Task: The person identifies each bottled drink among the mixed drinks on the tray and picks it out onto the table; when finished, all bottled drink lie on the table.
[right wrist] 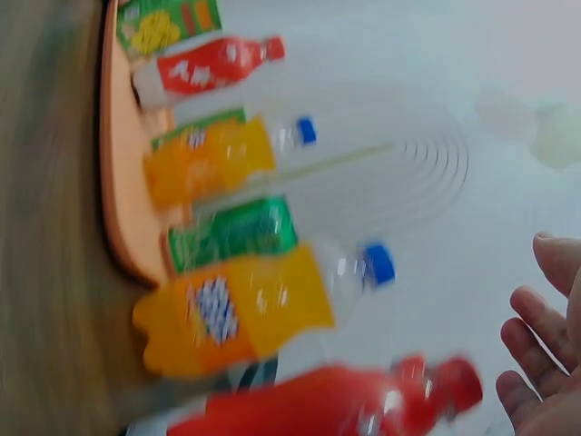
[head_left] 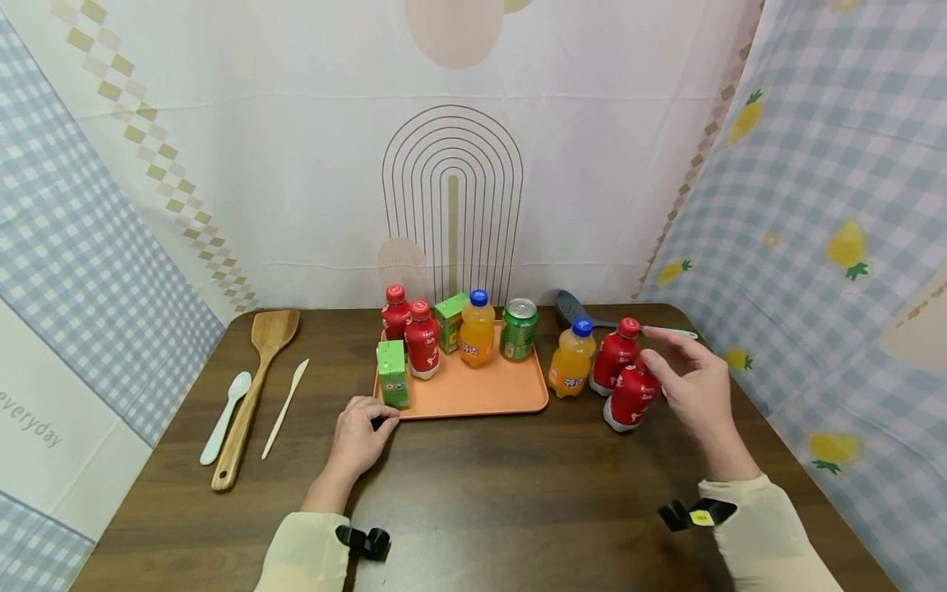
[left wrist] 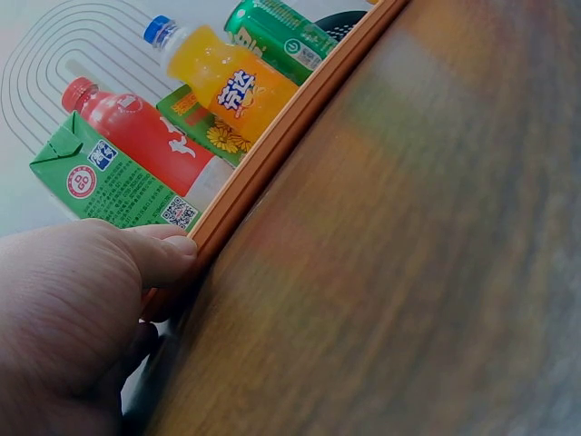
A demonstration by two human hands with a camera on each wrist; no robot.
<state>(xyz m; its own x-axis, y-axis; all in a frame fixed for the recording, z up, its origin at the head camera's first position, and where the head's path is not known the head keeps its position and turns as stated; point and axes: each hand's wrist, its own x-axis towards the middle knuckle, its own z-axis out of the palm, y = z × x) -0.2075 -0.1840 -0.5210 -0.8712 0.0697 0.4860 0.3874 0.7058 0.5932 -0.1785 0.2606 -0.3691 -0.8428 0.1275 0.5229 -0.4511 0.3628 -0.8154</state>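
Note:
My left hand (head_left: 360,437) pinches the near left corner of an orange tray (head_left: 473,395), its thumb on the rim in the left wrist view. Beside that corner stands a green drink carton (head_left: 393,376). Also on the tray are two red bottles (head_left: 422,341), another green carton (head_left: 450,322), an orange soda bottle (head_left: 477,330) and a green can (head_left: 519,330). Right of the tray stand a second orange soda bottle (head_left: 571,360) and two more red bottles (head_left: 631,398). My right hand (head_left: 695,382) is beside these red bottles, fingers spread and holding nothing; the right wrist view shows loosely bent fingers.
At the table's left lie a white spoon (head_left: 225,419), a wooden spatula (head_left: 255,395) and a pale knife (head_left: 285,409). Behind the right-hand bottles lies a dark slotted utensil (head_left: 571,307) with a light handle. Cloth curtains (head_left: 318,164) enclose the back and sides.

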